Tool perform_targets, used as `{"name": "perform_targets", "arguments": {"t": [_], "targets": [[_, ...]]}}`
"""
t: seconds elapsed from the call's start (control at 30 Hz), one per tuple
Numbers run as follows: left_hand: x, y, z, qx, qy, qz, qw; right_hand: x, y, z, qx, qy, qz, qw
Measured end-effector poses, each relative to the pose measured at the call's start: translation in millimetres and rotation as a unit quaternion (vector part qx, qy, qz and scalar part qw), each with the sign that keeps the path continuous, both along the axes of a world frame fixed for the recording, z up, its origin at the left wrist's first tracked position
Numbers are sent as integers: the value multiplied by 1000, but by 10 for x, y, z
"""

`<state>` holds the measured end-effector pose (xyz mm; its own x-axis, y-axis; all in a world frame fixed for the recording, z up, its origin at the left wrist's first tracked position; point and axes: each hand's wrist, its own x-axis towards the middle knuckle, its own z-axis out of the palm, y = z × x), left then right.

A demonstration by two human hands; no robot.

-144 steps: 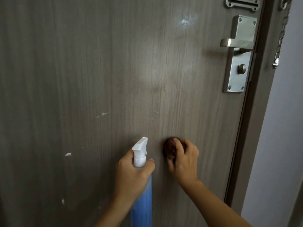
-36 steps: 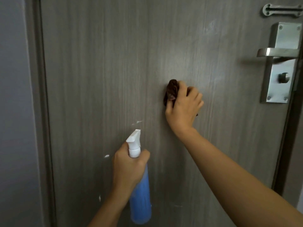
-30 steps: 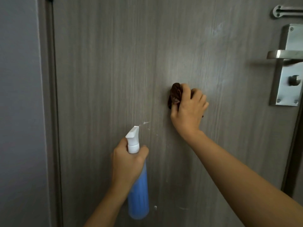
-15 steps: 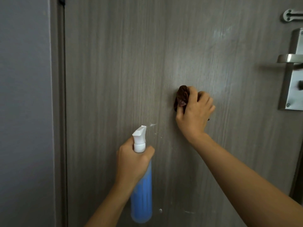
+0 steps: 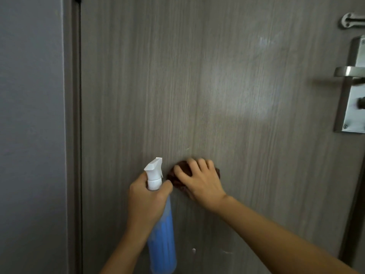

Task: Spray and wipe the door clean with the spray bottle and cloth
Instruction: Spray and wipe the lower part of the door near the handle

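Observation:
A grey-brown wood-grain door [image 5: 217, 86] fills the view. My left hand [image 5: 146, 200] grips the neck of a spray bottle [image 5: 162, 244], blue-bodied with a white trigger head, its nozzle pointing up and right close to the door. Just right of it, my right hand [image 5: 201, 182] holds a bunched dark brown cloth [image 5: 173, 179] against the door, fingers spread over it. The hand hides most of the cloth.
A steel lever handle [image 5: 347, 71] on a lock plate [image 5: 353, 115] sits at the right edge, with a metal slot plate [image 5: 351, 20] above. The door frame [image 5: 73, 135] and a grey wall [image 5: 29, 135] run down the left. Small white specks [image 5: 194, 250] mark the lower door.
My right hand has dragged the cloth down and left on the door, ending beside the bottle's nozzle. The left hand with the bottle has barely moved. The view has shifted slightly left.

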<state>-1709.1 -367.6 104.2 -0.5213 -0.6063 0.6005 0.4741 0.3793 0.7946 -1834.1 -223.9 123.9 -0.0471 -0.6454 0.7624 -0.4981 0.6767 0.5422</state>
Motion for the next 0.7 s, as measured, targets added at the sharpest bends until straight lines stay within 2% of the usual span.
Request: {"name": "perform_targets", "arguments": {"t": [0.1,0.17,0.27,0.37,0.43,0.53,0.6,0.7], "targets": [[28,-46,-9,-8,9,-8,1000,-38,262,151,-32,-10,3,999],[26,-61,15,-12,16,-11,1000,-36,285,456,-120,-31,2,992],[4,-62,57,-11,24,-14,1000,14,90,983,-267,-68,-11,961],[1,-54,70,-6,28,-7,1000,32,-143,1173,-338,-88,-24,937],[11,-49,54,-7,30,-5,1000,51,-211,997,-315,-85,-25,945],[34,-71,7,-10,31,-3,999,29,-100,415,-162,-39,-2,986],[57,-107,-32,-19,24,-4,1000,-26,97,82,-66,-11,-5,998],[86,-173,-76,-35,28,-5,999,-76,298,50,-71,-18,-10,997]]}}
